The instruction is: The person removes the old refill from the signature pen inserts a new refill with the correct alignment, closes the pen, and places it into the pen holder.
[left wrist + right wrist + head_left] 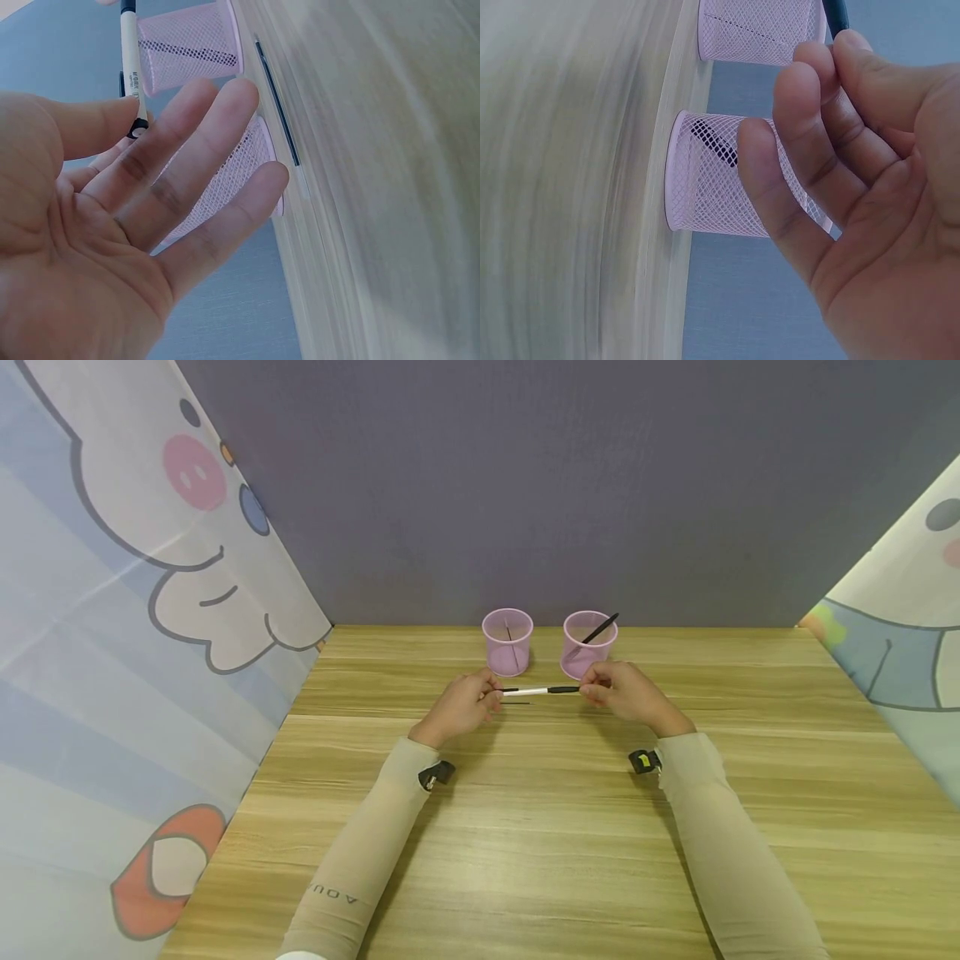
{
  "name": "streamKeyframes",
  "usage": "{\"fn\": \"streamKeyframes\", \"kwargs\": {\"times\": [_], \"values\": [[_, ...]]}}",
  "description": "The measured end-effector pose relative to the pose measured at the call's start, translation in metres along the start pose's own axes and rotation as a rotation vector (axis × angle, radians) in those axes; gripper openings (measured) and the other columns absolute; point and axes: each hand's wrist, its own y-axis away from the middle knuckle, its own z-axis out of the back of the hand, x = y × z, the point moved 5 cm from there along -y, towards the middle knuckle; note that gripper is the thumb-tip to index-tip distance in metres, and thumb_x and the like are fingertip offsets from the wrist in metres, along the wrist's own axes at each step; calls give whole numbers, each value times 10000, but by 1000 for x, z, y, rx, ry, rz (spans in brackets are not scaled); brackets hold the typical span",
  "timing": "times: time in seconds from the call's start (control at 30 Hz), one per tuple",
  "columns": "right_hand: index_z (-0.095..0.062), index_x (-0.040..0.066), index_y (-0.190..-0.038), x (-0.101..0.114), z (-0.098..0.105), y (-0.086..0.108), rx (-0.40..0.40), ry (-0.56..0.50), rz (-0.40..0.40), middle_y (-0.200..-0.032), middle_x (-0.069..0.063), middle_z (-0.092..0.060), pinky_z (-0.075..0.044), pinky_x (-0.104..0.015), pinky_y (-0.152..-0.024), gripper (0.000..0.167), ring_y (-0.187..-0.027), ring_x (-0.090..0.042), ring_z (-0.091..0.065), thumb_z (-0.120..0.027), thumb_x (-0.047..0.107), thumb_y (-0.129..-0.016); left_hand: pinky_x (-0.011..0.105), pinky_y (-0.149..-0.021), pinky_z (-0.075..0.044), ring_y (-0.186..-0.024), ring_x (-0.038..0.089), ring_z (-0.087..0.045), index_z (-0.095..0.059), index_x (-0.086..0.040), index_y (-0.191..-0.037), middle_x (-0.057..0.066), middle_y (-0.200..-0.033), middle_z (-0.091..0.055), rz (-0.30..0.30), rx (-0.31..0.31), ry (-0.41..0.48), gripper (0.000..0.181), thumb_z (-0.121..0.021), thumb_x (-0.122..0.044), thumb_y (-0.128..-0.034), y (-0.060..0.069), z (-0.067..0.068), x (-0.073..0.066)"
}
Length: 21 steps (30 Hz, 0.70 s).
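Observation:
A pen (534, 692) with a white barrel and black ends spans the gap between both hands, just in front of two pink mesh cups. The left hand (463, 703) pinches one end between thumb and index finger; its other fingers extend loosely in the left wrist view, where the white barrel (130, 56) shows. At the opposite end, the right hand (624, 692) pinches the black part (837, 13) with thumb and fingertips. On the table below the pen lies a thin dark pen refill (277, 105), close to the left hand.
The left mesh cup (495, 652) has a thin dark stick like a refill inside. In the right mesh cup (573, 662) leans a black pen (602, 627). A grey panel (480, 493) rises behind the wooden table (510, 860); cartoon-printed cloth (112, 693) hangs at the left.

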Motion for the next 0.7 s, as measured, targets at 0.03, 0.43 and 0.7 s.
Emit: {"fn": "streamKeyframes", "kwargs": {"times": [0.03, 0.43, 0.7], "values": [[-662, 13, -911, 0, 0, 0, 0, 1, 0, -757, -106, -650, -452, -240, -581, 105, -679, -147, -569, -663, 84, -988, 243, -642, -586, -753, 271, -747, -613, -59, -1074, 106, -910, -747, 1, 1, 2, 89, -562, -129, -1053, 0, 0, 0], [-656, -45, -944, -2, -2, -1, 23, -19, 1, -844, -205, -681, -532, -243, -635, 109, -718, -199, -631, -623, 41, -1002, 233, -653, -592, -781, 263, -758, -612, -51, -1077, 129, -991, -761, -8, -4, 4, 85, -562, -116, -1051, 0, 0, -3], [-636, -49, -911, -4, -3, 0, 40, -72, -1, -817, -172, -656, -556, -269, -646, 158, -720, -207, -630, -604, 63, -1018, 234, -640, -592, -751, 258, -757, -610, -42, -1060, 124, -941, -757, -26, -13, 2, 74, -567, -100, -1047, 0, 1, -5]]}}
